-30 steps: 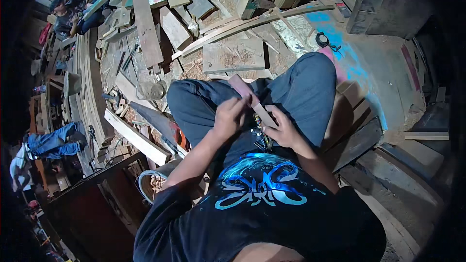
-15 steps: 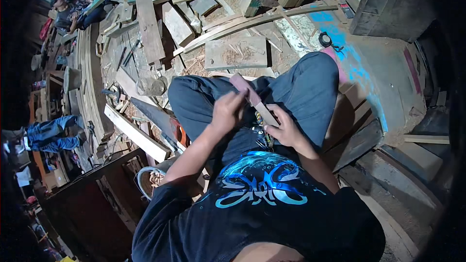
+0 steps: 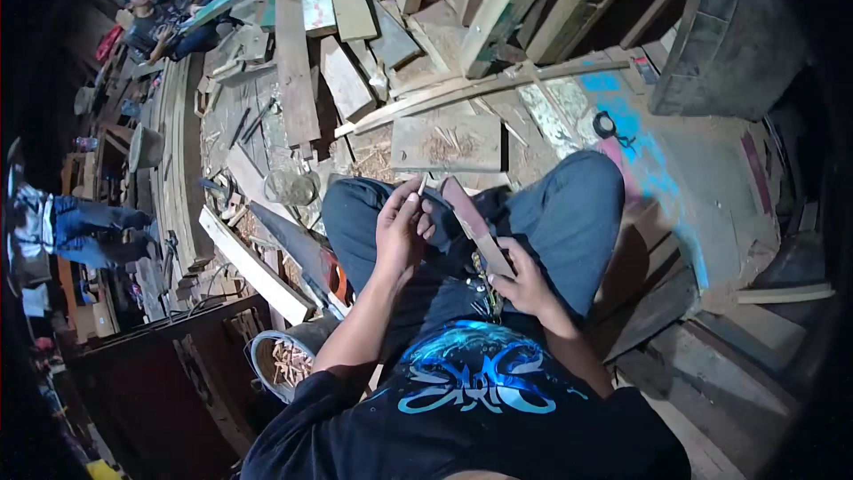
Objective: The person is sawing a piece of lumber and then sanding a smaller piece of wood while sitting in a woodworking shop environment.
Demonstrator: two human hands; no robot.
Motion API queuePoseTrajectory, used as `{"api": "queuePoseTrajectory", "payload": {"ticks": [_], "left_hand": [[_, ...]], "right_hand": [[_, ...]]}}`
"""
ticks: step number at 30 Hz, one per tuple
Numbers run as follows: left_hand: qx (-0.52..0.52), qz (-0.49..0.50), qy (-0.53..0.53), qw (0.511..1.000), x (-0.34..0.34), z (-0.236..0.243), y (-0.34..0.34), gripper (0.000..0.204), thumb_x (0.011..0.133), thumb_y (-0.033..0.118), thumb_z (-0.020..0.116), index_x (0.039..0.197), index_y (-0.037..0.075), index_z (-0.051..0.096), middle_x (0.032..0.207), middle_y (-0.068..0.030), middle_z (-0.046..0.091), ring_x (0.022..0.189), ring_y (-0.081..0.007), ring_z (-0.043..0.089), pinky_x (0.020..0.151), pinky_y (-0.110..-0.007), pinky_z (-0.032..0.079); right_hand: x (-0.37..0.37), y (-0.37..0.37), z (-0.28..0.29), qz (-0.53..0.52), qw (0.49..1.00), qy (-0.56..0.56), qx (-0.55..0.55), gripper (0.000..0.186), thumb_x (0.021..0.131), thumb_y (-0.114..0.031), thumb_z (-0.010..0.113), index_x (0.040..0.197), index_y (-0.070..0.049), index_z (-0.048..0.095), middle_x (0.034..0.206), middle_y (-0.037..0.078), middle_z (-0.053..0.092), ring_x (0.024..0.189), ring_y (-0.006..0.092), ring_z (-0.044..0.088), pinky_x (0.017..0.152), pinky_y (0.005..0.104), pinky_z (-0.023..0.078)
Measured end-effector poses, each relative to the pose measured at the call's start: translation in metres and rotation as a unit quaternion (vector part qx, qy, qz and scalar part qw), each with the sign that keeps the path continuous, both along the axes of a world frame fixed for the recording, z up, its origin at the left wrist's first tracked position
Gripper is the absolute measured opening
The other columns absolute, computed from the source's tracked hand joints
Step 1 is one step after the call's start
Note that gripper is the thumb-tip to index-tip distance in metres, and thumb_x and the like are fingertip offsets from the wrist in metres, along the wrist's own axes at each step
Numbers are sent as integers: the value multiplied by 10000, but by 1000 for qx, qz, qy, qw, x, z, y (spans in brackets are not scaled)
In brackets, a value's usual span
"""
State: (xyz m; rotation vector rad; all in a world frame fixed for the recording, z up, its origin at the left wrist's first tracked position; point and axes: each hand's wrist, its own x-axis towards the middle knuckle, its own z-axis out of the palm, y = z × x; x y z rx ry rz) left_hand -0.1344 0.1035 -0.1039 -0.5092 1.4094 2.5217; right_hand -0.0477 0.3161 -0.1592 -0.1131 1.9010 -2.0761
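Observation:
My left hand (image 3: 402,229) is raised over my lap, its fingers pinching a small pale wooden peg (image 3: 422,185) whose tip pokes up. My right hand (image 3: 522,283) grips the lower end of a flat sanding stick (image 3: 468,216), a wooden strip with reddish sandpaper around its upper part. The stick slants up and left, apart from the peg. Behind it, a yellowish cord with keys (image 3: 484,289) hangs at my waist. By my left forearm stands a bucket (image 3: 258,364) holding several wooden pegs like the one in my fingers.
A handsaw (image 3: 298,244) with an orange handle and a pale plank (image 3: 253,267) lie left of my knee. Ahead, a board (image 3: 418,144) carries shavings. A tape measure (image 3: 605,124) sits beyond my right knee. Two people, one seated (image 3: 164,27) and another (image 3: 84,227), are at the left.
My left hand has drawn away from the sandpaper, lifting the peg into sight. My right hand still holds the sanding stick, and the view has shifted slightly.

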Motion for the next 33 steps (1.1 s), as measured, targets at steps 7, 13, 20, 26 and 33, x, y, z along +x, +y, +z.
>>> {"api": "queuePoseTrajectory", "payload": {"ticks": [7, 13, 20, 26, 33], "left_hand": [[19, -29, 30, 999, -6, 2, -3, 264, 1008, 168, 450, 1224, 38, 530, 765, -77, 600, 531, -92, 426, 500, -243, 378], [-309, -148, 182, 922, 10, -2, 12, 228, 993, 129, 481, 1109, -13, 615, 797, -75, 639, 604, -84, 527, 541, -235, 411], [-503, -169, 374, 760, 16, -12, 6, 265, 879, 31, 607, 1144, 9, 601, 978, -191, 662, 832, -306, 668, 717, -343, 517], [-548, -189, 390, 715, 6, -12, -6, 358, 812, -3, 606, 1165, 53, 586, 864, -174, 638, 774, -351, 646, 675, -395, 521], [-562, -183, 388, 707, 11, -16, -3, 412, 784, -12, 625, 1190, 57, 593, 820, -155, 596, 728, -347, 615, 647, -402, 503]], "right_hand": [[-1, -3, 3, -14, 999, 7, -44, 475, 819, -11, 643, 1249, -8, 442, 964, 62, 569, 896, 124, 569, 801, 293, 475], [2, -2, 2, -6, 1000, 0, -26, 501, 824, -10, 639, 1277, -14, 424, 977, 55, 570, 901, 116, 564, 809, 289, 477], [2, -1, 2, 12, 1000, -4, -10, 491, 828, -10, 639, 1273, -20, 433, 987, 58, 588, 899, 109, 578, 784, 282, 486], [4, -2, -3, 2, 1000, 6, -21, 503, 824, -10, 651, 1275, -20, 429, 990, 66, 593, 905, 121, 583, 799, 296, 488], [4, -2, -1, 0, 999, 24, -25, 496, 813, -3, 644, 1266, -6, 440, 966, 64, 583, 877, 130, 577, 795, 303, 491]]}}
